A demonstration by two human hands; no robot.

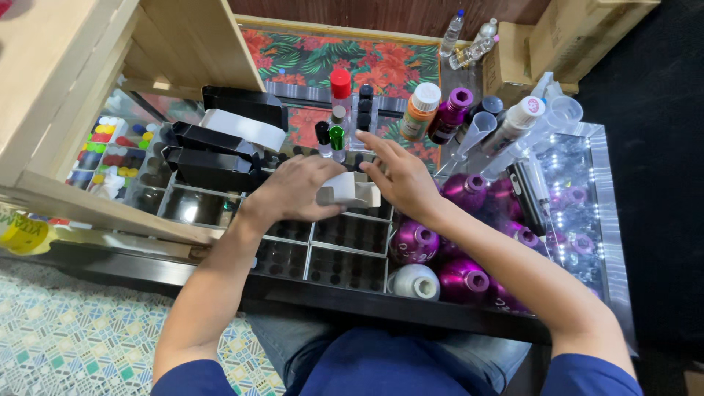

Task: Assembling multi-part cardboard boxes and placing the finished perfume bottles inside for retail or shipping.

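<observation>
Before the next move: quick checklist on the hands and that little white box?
1. Both hands on the small white carton: ok, left hand and right hand grip it from opposite sides.
2. Carton flap shut: cannot tell, fingers cover the ends.
3. Carton clear of the small vials behind it: ok, a gap shows.
4. Purple bottles under the right forearm: ok, upright.
5. Carton contents: cannot tell.

small white box (350, 191): middle hidden under left hand (297, 189) | tray compartments (345, 268): partly covered by forearms | far-right clear bottles (469, 37): contents too small to tell
</observation>
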